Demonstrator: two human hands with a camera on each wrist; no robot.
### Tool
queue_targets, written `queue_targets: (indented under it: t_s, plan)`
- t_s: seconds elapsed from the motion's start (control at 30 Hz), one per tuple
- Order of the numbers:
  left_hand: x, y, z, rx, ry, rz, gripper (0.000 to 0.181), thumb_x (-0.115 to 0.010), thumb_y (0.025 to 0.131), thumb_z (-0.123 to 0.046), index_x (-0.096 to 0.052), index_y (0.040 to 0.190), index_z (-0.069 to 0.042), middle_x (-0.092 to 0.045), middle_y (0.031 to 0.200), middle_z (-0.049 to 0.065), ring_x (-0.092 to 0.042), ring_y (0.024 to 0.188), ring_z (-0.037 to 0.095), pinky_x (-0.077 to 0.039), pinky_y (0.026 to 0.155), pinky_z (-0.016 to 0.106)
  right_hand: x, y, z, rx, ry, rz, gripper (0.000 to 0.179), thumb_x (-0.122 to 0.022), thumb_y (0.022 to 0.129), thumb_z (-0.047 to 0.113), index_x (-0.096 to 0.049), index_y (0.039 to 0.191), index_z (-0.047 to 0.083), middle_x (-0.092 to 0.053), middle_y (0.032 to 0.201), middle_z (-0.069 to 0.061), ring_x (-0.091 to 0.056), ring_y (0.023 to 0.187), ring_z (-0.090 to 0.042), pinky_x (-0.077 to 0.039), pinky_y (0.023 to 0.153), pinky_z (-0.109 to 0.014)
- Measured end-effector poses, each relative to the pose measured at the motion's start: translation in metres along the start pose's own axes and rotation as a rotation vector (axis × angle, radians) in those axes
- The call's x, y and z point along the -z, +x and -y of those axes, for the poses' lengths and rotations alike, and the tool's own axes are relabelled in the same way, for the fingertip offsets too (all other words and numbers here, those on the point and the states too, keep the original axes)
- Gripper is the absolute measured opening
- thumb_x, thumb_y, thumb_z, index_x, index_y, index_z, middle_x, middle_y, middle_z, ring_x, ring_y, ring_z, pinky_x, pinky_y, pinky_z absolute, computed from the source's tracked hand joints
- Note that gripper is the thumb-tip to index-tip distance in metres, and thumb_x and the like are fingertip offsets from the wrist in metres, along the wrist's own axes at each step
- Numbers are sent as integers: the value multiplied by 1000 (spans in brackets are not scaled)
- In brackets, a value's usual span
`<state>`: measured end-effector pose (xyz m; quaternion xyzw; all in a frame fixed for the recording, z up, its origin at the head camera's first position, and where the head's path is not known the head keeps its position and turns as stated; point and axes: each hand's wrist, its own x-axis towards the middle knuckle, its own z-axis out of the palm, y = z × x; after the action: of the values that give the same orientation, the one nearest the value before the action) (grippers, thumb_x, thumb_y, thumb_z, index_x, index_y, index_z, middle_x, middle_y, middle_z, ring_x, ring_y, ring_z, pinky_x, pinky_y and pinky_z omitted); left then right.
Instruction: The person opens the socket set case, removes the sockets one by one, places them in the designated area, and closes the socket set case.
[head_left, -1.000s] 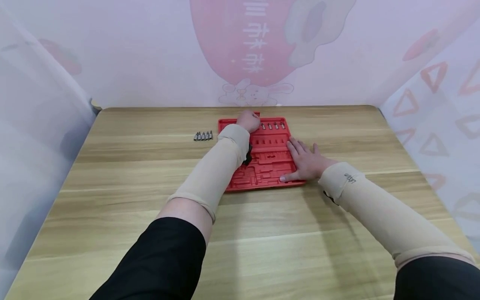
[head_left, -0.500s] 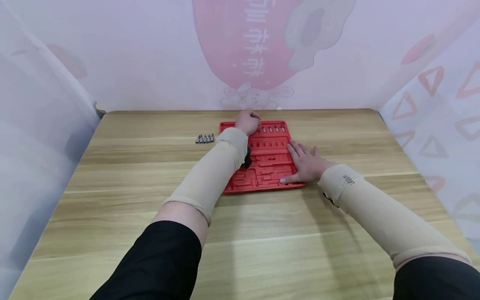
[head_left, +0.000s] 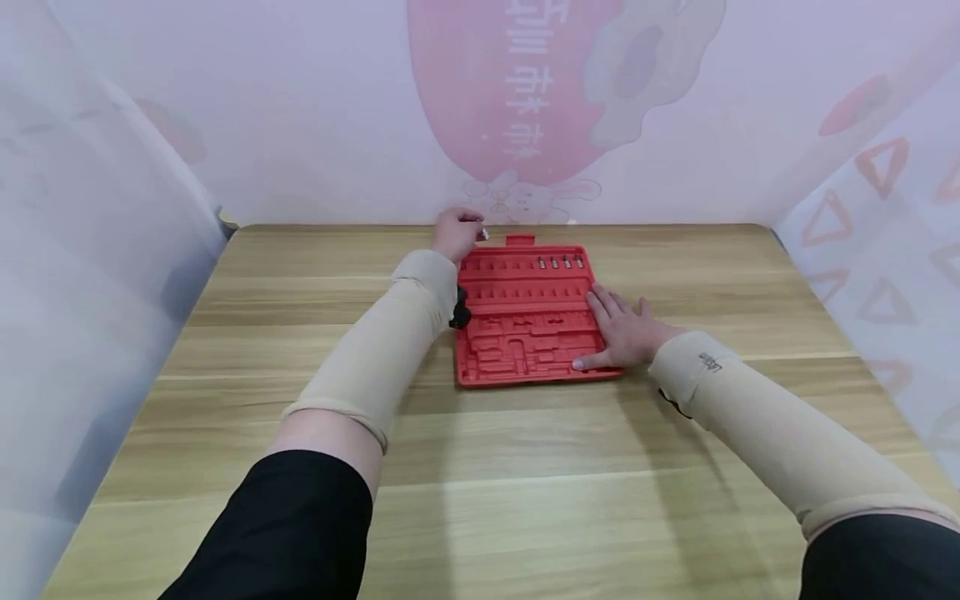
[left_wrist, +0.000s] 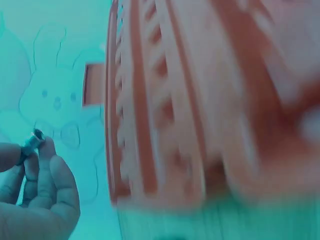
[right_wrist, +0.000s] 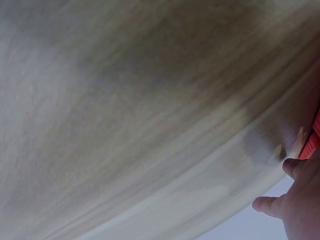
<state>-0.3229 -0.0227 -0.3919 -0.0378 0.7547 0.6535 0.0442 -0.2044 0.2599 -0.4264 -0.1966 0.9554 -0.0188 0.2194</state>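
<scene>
My left hand [head_left: 455,235] pinches a small silver bit socket [left_wrist: 34,140] between thumb and fingers, its hollow end showing in the left wrist view. The hand is beyond the back left corner of a red moulded tool case [head_left: 528,307], which lies open and flat on the table. Several similar bit sockets [head_left: 554,262] stand in a row at the right of the case's back slots. My right hand [head_left: 622,329] rests on the case's right edge with fingers spread. The loose bit sockets left of the case are hidden behind my left arm.
A wooden table [head_left: 525,483] carries the case near its back edge. Printed cloth walls [head_left: 360,125] stand behind and at both sides. A red latch tab [head_left: 521,240] sticks out from the case's back edge.
My left hand has moved left from above the back row of the case to beyond its corner, holding the bit socket. The right hand stays on the case edge. The view has shifted slightly.
</scene>
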Motion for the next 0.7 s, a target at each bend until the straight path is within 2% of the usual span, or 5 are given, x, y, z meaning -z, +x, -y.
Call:
queue_targets:
  t_s: [0.1,0.23,0.37,0.5,0.7]
  plan:
    - [14,-1,0,0,-4,-13,33,-51,104,-3,-61,134,8,-65,117,18,-64,96,23,-50,93,46,-2,2,-2,5,5,-5,131,-57,85,83,4,162,-4,10,169,-24,-3,153,-49,-3,112,-78]
    - [33,0,2,4,-39,-31,34,-52,104,-3,-59,134,9,-62,106,11,-64,106,31,-49,96,48,-1,4,-5,5,1,-12,133,-54,83,87,4,162,-4,10,169,-24,-3,153,-49,-4,113,-78]
    - [51,5,6,25,-27,-32,35,-52,104,-5,-58,136,8,-62,111,12,-64,102,26,-47,101,49,0,5,-6,-1,0,-9,131,-57,85,83,2,162,-5,8,169,-25,-5,153,-49,-4,113,-77]
    - [66,2,9,54,16,-22,36,-50,106,-8,-56,139,7,-62,117,14,-62,98,21,-46,104,48,-3,6,-6,-6,4,-6,128,-59,86,80,0,162,-5,6,169,-25,-7,153,-50,-5,114,-77]
    - [85,6,16,96,53,-8,38,-51,107,-10,-54,142,6,-60,130,21,-63,93,16,-48,100,42,-6,6,-8,-7,7,-8,126,-58,88,79,0,162,-5,6,169,-25,-7,153,-50,-5,114,-77]
